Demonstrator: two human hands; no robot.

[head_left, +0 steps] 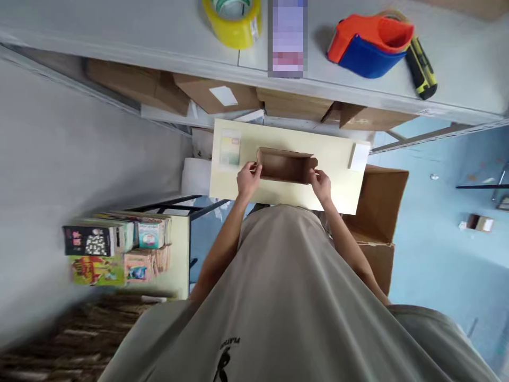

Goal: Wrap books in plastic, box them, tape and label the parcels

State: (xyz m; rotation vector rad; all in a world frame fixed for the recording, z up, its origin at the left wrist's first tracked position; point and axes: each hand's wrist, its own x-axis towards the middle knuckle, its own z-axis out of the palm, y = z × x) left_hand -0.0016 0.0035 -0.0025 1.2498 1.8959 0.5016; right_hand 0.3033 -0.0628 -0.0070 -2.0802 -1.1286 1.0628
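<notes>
An open brown cardboard box (pixel 284 162) rests on a pale cream table (pixel 338 185), its hollow inside facing up toward me. My left hand (pixel 249 179) pinches the box's left end, thumb and fingers at the rim. At the opposite end, my right hand (pixel 320 184) grips the right side near a small raised flap. Flat on the table left of the box lies a small card or packet (pixel 230 148) with yellow and pale green print. Toward the right edge lies a white box-like piece (pixel 359 156).
A grey shelf (pixel 159 32) above holds yellow tape (pixel 234 26), an orange-and-blue tape dispenser (pixel 369 45) and a utility knife (pixel 421 69). Cartons (pixel 298 103) stand behind the table. A large open carton (pixel 379 204) is at right, stacked books (pixel 147 233) at left.
</notes>
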